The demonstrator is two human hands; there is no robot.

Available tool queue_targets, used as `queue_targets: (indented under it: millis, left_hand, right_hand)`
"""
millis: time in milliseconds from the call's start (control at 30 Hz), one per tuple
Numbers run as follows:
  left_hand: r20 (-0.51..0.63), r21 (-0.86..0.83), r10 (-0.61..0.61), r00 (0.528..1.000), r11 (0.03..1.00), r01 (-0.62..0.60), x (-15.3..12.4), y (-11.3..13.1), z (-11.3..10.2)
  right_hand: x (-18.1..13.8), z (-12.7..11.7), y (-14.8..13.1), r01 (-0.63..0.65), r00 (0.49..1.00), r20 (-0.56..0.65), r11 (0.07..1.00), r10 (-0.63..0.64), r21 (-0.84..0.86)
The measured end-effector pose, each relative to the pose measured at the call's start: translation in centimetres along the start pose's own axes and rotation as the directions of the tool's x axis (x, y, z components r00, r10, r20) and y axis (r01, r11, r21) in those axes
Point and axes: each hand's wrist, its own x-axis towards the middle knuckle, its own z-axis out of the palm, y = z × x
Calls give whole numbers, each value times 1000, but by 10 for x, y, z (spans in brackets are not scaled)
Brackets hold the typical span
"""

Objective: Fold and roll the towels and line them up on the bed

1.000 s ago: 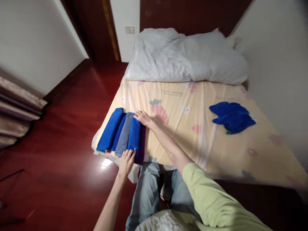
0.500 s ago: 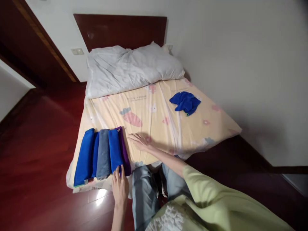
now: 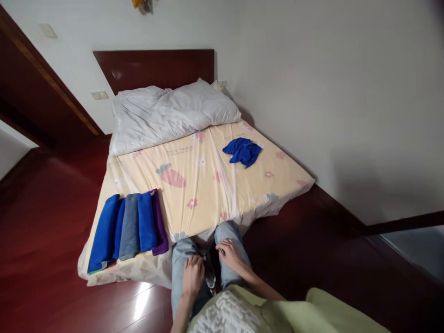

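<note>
Both of my hands rest on my jeans-clad legs [image 3: 180,259] in front of the bed. My left hand [image 3: 193,276] lies on my left thigh and my right hand [image 3: 231,254] on my right thigh, fingers loosely spread and holding nothing. A row of folded towels [image 3: 130,225], blue, grey and purple, lies side by side on the bed's near left corner, just left of my knees. A crumpled blue towel [image 3: 243,151] sits on the far right of the yellow carrot-print sheet [image 3: 204,185].
A rumpled white duvet [image 3: 173,111] is heaped at the head of the bed below a dark wooden headboard [image 3: 152,69]. Glossy red wooden floor [image 3: 41,217] surrounds the bed. A white wall [image 3: 329,115] runs along the right, and a doorway opens at left.
Both hands have left the folded towels and the sheet and drawn back onto my thighs. The view has pulled back and swung right, showing the whole bed.
</note>
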Motion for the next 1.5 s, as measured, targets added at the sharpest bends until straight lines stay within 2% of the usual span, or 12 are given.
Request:
queue_targets:
  millis: [200,367,467,567,700,800,867,967,1100,1300,1433,1500]
  left_hand:
    - [-67,-22,63,996,998,-65,112,12,-23]
    - [-133,-4,-151,980,988,152,195,6,-10]
    - [-178,-16,-245,953,969,246,214,-1,6]
    - [-262,-9,-232,937,971,238,215,-7,22]
    - [-315,15,-191,930,978,206,213,-12,36]
    - [-316,20,-180,932,980,197,216,-15,42]
    - [-329,33,-165,930,982,186,217,-17,45]
    - [-360,72,-140,922,982,177,219,-19,49]
    - [-397,106,-99,912,983,152,219,-21,50]
    - [-399,127,-72,914,983,133,217,-23,52]
    - [-390,105,-95,916,984,147,217,-23,53]
    - [-384,92,-102,918,985,148,217,-22,53]
  right_hand:
    - [3,-2,3,-20,999,-29,999,19,-28]
    - [3,-9,-2,-84,991,90,981,102,-177]
    - [1,-6,5,-116,984,106,964,145,-238]
    - [-6,-5,21,-140,989,26,983,144,-118]
    - [7,-37,56,18,1000,-8,997,-18,76]
    - [69,-93,94,80,997,-12,997,-79,24]
    - [136,-136,123,-1,986,-166,998,-10,-69]
    - [247,-191,167,-149,914,-401,970,61,-193]
    - [356,-221,220,-378,862,-447,891,239,-252]
    - [410,-207,263,-588,772,-471,760,426,-277]
    - [424,-214,263,-685,708,-438,689,555,-235]
    - [423,-217,254,-652,731,-436,727,525,-217]
